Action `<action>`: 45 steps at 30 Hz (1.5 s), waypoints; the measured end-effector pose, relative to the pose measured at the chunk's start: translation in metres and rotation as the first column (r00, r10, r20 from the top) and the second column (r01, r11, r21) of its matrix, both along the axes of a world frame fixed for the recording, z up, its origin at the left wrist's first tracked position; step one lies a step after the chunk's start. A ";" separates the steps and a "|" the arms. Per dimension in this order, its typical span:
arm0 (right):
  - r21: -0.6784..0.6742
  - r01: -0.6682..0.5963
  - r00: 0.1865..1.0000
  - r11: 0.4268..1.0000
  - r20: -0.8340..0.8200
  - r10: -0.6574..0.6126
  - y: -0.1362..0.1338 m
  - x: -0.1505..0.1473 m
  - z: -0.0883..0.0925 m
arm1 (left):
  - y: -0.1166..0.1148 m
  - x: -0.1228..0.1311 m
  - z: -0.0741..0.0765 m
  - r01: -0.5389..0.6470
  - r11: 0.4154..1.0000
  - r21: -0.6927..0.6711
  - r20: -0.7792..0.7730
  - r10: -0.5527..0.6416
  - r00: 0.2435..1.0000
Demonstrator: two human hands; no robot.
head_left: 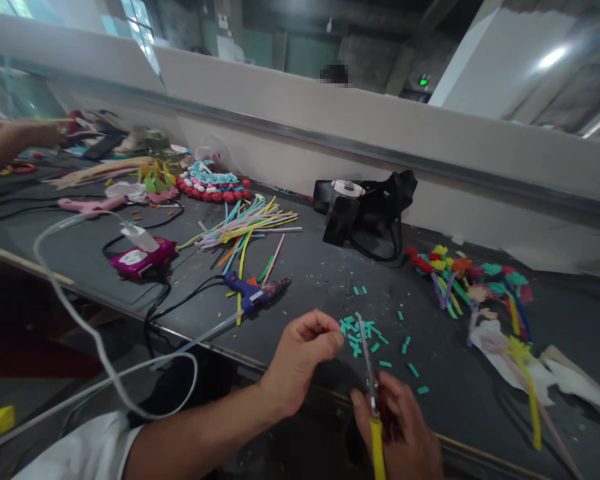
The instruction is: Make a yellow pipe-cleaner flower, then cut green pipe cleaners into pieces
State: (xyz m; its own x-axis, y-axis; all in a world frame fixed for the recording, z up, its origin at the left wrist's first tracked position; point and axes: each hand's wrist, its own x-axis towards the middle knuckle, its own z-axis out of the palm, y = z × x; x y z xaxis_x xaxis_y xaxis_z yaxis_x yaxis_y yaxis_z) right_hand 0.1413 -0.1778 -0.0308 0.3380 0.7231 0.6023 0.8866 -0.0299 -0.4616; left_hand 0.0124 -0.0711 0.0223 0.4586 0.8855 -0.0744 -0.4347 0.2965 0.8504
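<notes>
My right hand (403, 427) grips a pair of scissors (368, 360) with a yellow handle, blades pointing away from me and looking closed. To their left, my left hand (305, 357) is in a pinch, thumb against fingers. Teal shows at its fingertips, but I cannot tell whether a piece is held or lies behind. Under and around the blades, short teal cut pieces (351, 325) lie in a small heap on the dark table (310, 287), with several scattered to the right.
A blue glue gun (250, 293) lies left of my hands, before fuzzy coloured stems (250, 223). A purple power strip (143, 259) and white cable (70, 310) are further left. Black bag (380, 207) stands behind; bright flowers (443, 263) lie right. Another person's hand (25, 137) is far left.
</notes>
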 end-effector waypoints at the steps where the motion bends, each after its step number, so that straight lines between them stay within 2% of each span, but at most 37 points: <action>1: 0.004 0.033 0.998 0.999 -0.044 -0.033 -0.001 -0.002 0.004 | 0.000 0.000 0.000 0.004 0.998 0.061 -0.073 0.001 0.997; 3: 0.004 0.090 0.984 0.996 -0.155 -0.089 -0.002 -0.006 0.012 | -0.002 0.000 0.001 0.037 0.974 0.222 -0.235 0.017 0.972; 5: 0.004 0.094 0.946 0.996 -0.310 -0.088 -0.003 -0.009 0.019 | -0.005 0.000 0.001 0.086 0.895 0.438 -0.366 0.090 0.926; 6: 0.007 0.085 0.915 0.996 -0.397 -0.076 -0.003 -0.009 0.021 | -0.006 0.000 0.000 0.110 0.827 0.552 -0.403 0.149 0.903; 8: 0.026 0.055 0.836 0.998 -0.547 -0.032 -0.002 -0.007 0.021 | -0.009 0.000 -0.004 0.160 0.652 0.741 -0.420 0.263 0.869; 10: 0.048 0.015 0.773 0.999 -0.634 0.019 -0.001 -0.002 0.019 | -0.011 0.001 -0.008 0.209 0.477 0.853 -0.395 0.331 0.857; 11: 0.055 -0.009 0.756 0.998 -0.654 0.042 -0.001 0.000 0.017 | -0.012 0.001 -0.010 0.233 0.409 0.882 -0.386 0.345 0.856; 13: 0.070 -0.033 0.741 0.997 -0.667 0.071 0.001 0.001 0.016 | -0.014 0.001 -0.013 0.270 0.323 0.907 -0.380 0.355 0.854; 14: 0.077 -0.023 0.738 0.997 -0.671 0.069 0.001 -0.001 0.016 | -0.014 0.001 -0.014 0.283 0.305 0.909 -0.384 0.352 0.853; 16: 0.080 0.028 0.716 0.996 -0.698 0.035 0.002 -0.005 0.020 | -0.016 0.002 -0.015 0.304 0.332 0.893 -0.411 0.327 0.851; 17: 0.078 0.047 0.694 0.996 -0.720 0.024 0.003 -0.008 0.022 | -0.016 0.002 -0.014 0.312 0.387 0.868 -0.438 0.298 0.848; 18: 0.070 0.050 0.672 0.996 -0.741 0.018 0.003 -0.010 0.025 | -0.015 0.002 -0.013 0.328 0.475 0.817 -0.479 0.241 0.844; 19: 0.061 0.045 0.656 0.997 -0.754 0.017 0.002 -0.012 0.027 | -0.014 0.002 -0.013 0.349 0.590 0.729 -0.523 0.150 0.839; 20: 0.051 0.040 0.650 0.998 -0.760 0.013 0.002 -0.013 0.029 | -0.013 0.001 -0.011 0.381 0.704 0.600 -0.552 0.020 0.833; 21: 0.042 0.037 0.652 0.998 -0.758 0.008 0.001 -0.014 0.030 | -0.011 0.001 -0.010 0.418 0.792 0.444 -0.547 -0.130 0.827; 22: 0.041 0.036 0.659 0.998 -0.752 0.007 0.001 -0.014 0.031 | -0.009 0.001 -0.009 0.464 0.840 0.282 -0.507 -0.281 0.815; 24: 0.060 0.033 0.677 0.998 -0.736 0.022 -0.001 -0.013 0.030 | -0.004 0.000 -0.007 0.547 0.836 0.031 -0.380 -0.496 0.781; 26: 0.093 0.025 0.694 0.995 -0.718 0.050 -0.002 -0.012 0.028 | -0.001 -0.001 -0.005 0.591 0.802 -0.086 -0.288 -0.588 0.756; 28: 0.129 0.011 0.721 0.992 -0.688 0.081 -0.003 -0.009 0.023 | 0.000 -0.002 -0.005 0.607 0.781 -0.144 -0.226 -0.623 0.748; 31: 0.175 -0.015 0.750 0.984 -0.649 0.127 -0.004 -0.003 0.018 | 0.000 -0.003 -0.006 0.623 0.752 -0.215 -0.115 -0.653 0.748; 35: 0.130 -0.098 0.766 0.987 -0.623 0.159 -0.005 0.000 0.019 | -0.002 -0.003 -0.008 0.629 0.727 -0.275 -0.042 -0.662 0.748; 38: 0.098 0.001 0.768 0.995 -0.638 0.062 -0.004 -0.004 0.024 | -0.003 -0.001 -0.008 0.594 0.766 -0.247 -0.064 -0.624 0.778; 41: 0.057 0.037 0.831 0.998 -0.556 0.001 -0.001 -0.002 0.024 | -0.004 0.000 -0.004 0.449 0.879 -0.160 -0.078 -0.465 0.882; 43: 0.047 0.037 0.920 0.998 -0.391 -0.016 0.000 0.003 0.019 | -0.004 0.000 0.000 0.277 0.958 -0.080 -0.090 -0.283 0.955; 45: 0.049 0.034 0.984 0.998 -0.179 -0.025 0.002 0.008 0.014 | -0.004 -0.001 0.003 0.102 0.995 -0.006 -0.099 -0.102 0.990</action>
